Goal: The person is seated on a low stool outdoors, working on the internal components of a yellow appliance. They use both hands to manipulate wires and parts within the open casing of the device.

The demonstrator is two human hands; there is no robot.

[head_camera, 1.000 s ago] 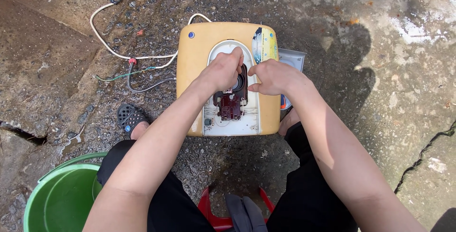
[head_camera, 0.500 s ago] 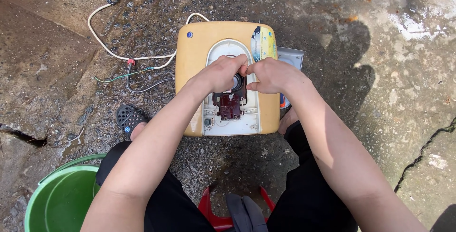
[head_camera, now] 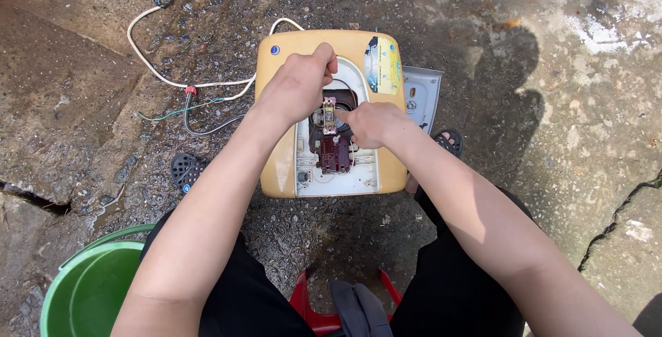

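Note:
A yellow appliance casing lies open on the ground in front of me. Its white inner panel carries a dark red component. Above that stands a small metal part in the round opening. My right hand pinches this metal part from the right. My left hand hovers over the upper left of the opening with its fingers curled shut. Nothing shows inside it.
A grey cover plate lies to the right of the casing. White, green and black wires trail off to the left. A green bucket stands at lower left and a red stool is under me. Dark sandals rest on rough wet concrete.
My left hand has lifted off the dark red component and moved up to the top of the opening. My right hand has moved in to the small metal part, which now shows between the hands.

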